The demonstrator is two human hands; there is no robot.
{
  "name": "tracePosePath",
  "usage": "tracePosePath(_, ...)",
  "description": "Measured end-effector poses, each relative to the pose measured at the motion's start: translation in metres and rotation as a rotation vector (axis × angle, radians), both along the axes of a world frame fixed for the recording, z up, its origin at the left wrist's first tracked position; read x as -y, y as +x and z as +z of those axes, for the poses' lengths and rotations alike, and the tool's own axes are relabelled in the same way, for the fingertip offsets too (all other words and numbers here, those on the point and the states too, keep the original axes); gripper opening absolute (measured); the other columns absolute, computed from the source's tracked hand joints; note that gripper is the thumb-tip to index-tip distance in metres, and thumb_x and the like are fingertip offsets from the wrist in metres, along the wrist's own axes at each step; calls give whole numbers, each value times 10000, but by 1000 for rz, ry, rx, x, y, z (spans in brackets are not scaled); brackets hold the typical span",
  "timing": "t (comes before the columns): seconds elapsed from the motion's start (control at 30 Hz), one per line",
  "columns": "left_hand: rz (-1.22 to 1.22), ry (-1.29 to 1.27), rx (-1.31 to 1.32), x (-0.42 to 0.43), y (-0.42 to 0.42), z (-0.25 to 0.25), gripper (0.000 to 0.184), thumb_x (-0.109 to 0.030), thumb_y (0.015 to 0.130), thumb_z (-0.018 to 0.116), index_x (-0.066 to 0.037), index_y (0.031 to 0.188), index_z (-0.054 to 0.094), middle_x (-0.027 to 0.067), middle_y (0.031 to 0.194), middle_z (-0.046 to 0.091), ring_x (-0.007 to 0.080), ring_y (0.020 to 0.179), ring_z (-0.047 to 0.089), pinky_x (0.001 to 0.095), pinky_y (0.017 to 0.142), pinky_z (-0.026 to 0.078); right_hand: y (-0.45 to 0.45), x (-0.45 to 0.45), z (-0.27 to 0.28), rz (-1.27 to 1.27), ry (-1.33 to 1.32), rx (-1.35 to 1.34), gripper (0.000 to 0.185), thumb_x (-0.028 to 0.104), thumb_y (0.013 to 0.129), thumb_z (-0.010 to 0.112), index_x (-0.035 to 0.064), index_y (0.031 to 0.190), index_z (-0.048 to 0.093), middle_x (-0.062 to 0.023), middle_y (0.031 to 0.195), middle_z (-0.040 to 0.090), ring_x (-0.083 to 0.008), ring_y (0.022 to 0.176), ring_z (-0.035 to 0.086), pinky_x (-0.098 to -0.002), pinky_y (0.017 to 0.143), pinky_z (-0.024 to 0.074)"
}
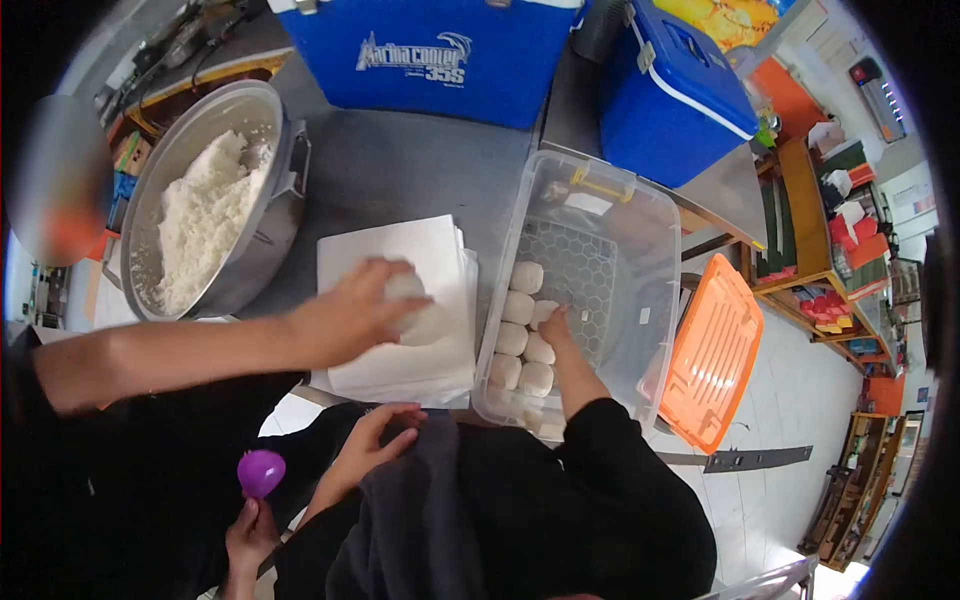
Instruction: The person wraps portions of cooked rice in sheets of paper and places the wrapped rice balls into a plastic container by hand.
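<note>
My right hand (pixel 556 328) reaches into a clear plastic box (pixel 655 250), its fingers closed on a white wrapped packet (pixel 543 312). Several similar rounded packets (pixel 513 338) sit together along the box's left side. Low in front of my body, my left hand (pixel 375 445) is empty, with thumb and fingers apart. To its upper side lies a stack of white paper sheets (pixel 375 245). A co-worker's hand (pixel 365 305) is over the stack, blurred, around a whitish rounded mass (pixel 408 300).
A big metal pot (pixel 285 215) of white rice (pixel 205 215) stands at left. Another hand of the co-worker (pixel 250 540) holds a purple scoop (pixel 261 472). Blue coolers (pixel 440 65) are at the back. An orange lid (pixel 712 355) leans right of the box.
</note>
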State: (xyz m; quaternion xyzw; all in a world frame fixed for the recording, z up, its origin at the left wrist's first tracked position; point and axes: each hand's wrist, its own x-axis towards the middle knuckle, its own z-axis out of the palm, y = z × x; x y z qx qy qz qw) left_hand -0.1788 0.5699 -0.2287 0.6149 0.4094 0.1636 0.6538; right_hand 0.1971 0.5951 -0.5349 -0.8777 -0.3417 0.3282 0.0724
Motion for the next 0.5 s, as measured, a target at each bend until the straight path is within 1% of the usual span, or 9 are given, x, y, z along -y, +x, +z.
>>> tracePosePath(0.07,2,51,-56,-8,-1,-4,315,-89,821,593,-10,1121,538,110,1000,623,224,939,595,313,848,444,-4,5,35,149,96,153,673,225,798,584,-17,1347,278,-227,1308,371,-364,1194,378,-474,976,318)
tracePosePath(0.1,-67,154,-192,-12,-2,-6,288,-108,828,587,-13,1097,550,120,971,620,257,909,596,329,822,456,-12,4,56,158,110,151,673,225,798,584,-17,1347,278,-227,1308,371,-364,1194,378,-474,976,318)
tracePosePath(0.17,-156,425,-375,-18,-13,-30,234,-141,816,584,-31,1023,578,126,987,599,311,911,574,379,805,461,-39,6,127,20,837,55,380,123,799,575,12,1157,515,-185,1162,510,-339,1089,474,-424,925,371)
tracePosePath(0.2,-144,433,-381,-22,-16,-40,234,-141,816,584,-31,1023,578,126,987,599,311,911,574,379,805,461,-63,9,171,120,942,18,257,73,778,558,31,1031,561,-161,1069,540,-317,1011,510,-402,864,409)
tracePosePath(0.23,-116,618,-439,-28,-19,-46,228,-142,797,596,-44,1002,586,113,1031,585,296,950,557,383,819,452,-89,13,197,217,1044,-19,165,22,756,541,49,904,608,-138,977,571,-296,932,546,-381,804,448)
tracePosePath(0.27,-87,807,-494,-33,-21,-54,222,-142,777,607,-57,981,594,101,1076,570,281,990,541,388,834,443,-103,15,197,441,996,-159,164,59,761,567,38,920,599,-119,958,574,-294,935,534,-379,819,437)
tracePosePath(0.3,-77,817,-498,-38,-24,-69,222,-142,777,607,-57,981,594,101,1076,570,281,990,541,388,834,443,-116,17,195,664,935,-295,184,97,766,592,26,936,589,-100,938,577,-291,938,521,-376,835,426)
tracePosePath(0.37,-136,937,-605,-46,-28,-91,238,-169,735,631,-88,957,604,83,1117,544,265,1034,507,384,841,431,-147,13,196,980,913,-227,220,119,742,617,33,944,595,-99,930,572,-277,933,527,-370,799,444)
tracePosePath(0.5,-167,1036,-564,-48,-27,-94,242,-221,734,622,-81,932,606,74,1057,556,266,998,515,393,816,439,-168,8,212,1130,827,-3,223,145,751,610,27,940,591,-100,897,576,-286,884,545,-369,782,458)
